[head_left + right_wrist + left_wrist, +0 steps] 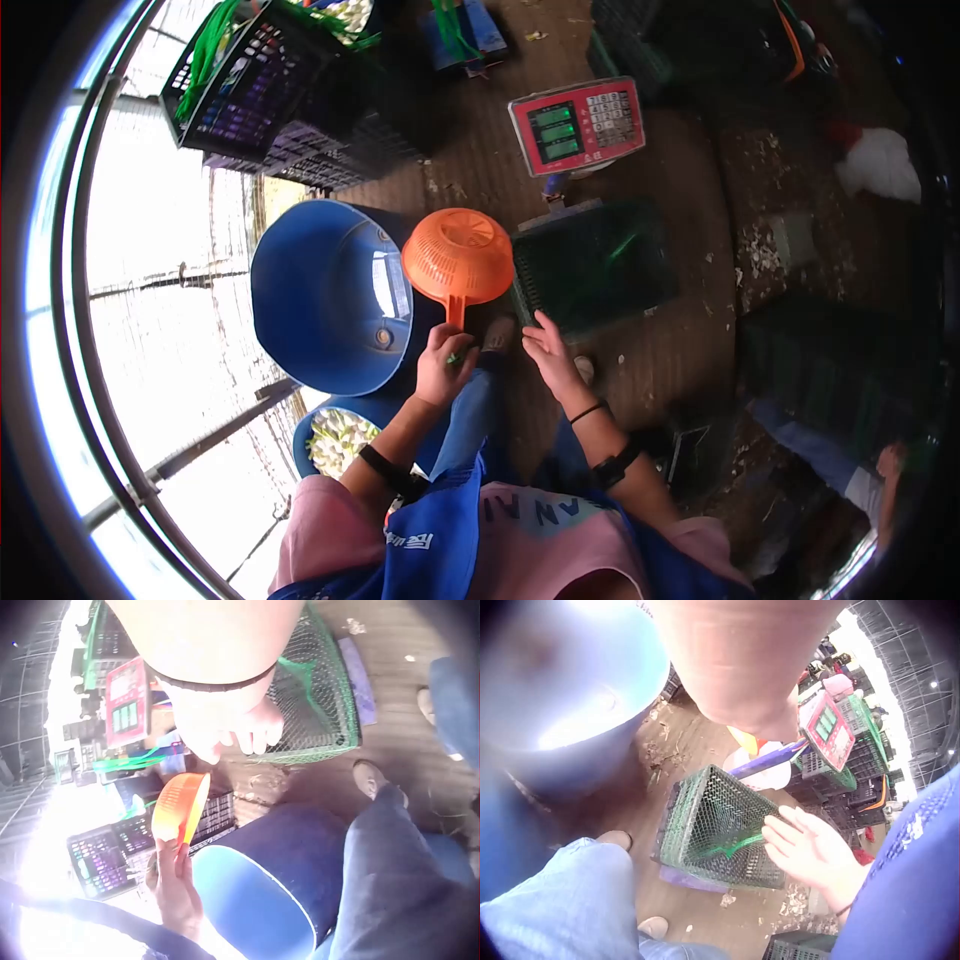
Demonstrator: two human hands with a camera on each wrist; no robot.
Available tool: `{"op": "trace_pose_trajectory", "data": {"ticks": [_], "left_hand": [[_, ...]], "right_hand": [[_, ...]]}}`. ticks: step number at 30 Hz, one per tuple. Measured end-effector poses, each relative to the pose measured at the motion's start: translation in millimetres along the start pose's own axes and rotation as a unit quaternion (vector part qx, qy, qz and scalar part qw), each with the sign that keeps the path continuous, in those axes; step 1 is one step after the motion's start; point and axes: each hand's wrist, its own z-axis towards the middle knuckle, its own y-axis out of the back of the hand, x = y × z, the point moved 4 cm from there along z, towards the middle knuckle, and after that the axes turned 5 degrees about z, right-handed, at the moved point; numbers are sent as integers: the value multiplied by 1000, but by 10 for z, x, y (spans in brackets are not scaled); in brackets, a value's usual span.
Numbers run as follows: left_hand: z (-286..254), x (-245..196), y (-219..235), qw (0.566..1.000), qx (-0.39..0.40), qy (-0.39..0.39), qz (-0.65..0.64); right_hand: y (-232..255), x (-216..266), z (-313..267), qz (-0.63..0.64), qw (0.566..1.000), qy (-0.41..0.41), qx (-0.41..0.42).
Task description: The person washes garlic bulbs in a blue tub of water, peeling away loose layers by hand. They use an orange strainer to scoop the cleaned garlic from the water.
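The left hand (446, 368) grips the handle of an orange strainer (458, 256), its round perforated base facing up in the head view. In the right wrist view the left hand (177, 894) holds the same orange strainer (177, 806) beside the blue barrel (300, 851). The right hand (551, 358) holds nothing, its fingers extended near the lower left edge of a dark green mesh crate (600, 262). Seen from the left wrist, the right hand (810, 847) has its palm exposed beside the mesh crate (727, 825).
A large blue barrel (332, 297) stands left of the strainer. Below it, a blue container holds pale vegetable pieces (340, 440). A red scale display (578, 125) rises behind the crate. Dark crates (255, 85) are stacked at upper left; another person's arm (886, 490) shows at lower right.
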Motion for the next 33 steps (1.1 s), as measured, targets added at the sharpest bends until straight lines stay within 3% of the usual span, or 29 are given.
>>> {"op": "trace_pose_trajectory", "data": {"ticks": [2, 3, 5, 10, 14, 22, 25, 30, 33], "left_hand": [[-55, -411, -260, 999, -16, -5, -37], [-37, -107, 167, 998, -51, -24, 16], [-333, -480, -53, 999, -47, -4, 0], [-786, -1168, -465, 995, -69, -64, -19], [-1156, -1550, -717, 996, -84, -36, -13], [-1880, -1516, -702, 993, -113, 38, 17], [-2206, -1420, -643, 990, -124, 66, -15], [-2832, -1243, -384, 970, -220, 74, -66], [-3324, -1157, -159, 945, -295, 110, -93]], "right_hand": [[162, 363, -228, 7, 1000, 16, 3], [-447, 255, 114, 38, 995, 78, 59], [-263, 311, -216, 33, 996, 60, 55], [21, 482, -591, -13, 995, -42, 94], [108, 506, -863, 44, 982, -142, 113], [-359, 124, -1106, -78, 953, -221, 191], [-572, -172, -1186, -159, 947, -199, 196], [-1171, -557, -1391, -289, 937, -78, 179], [-1670, -752, -1590, -332, 901, -3, 279]]}}
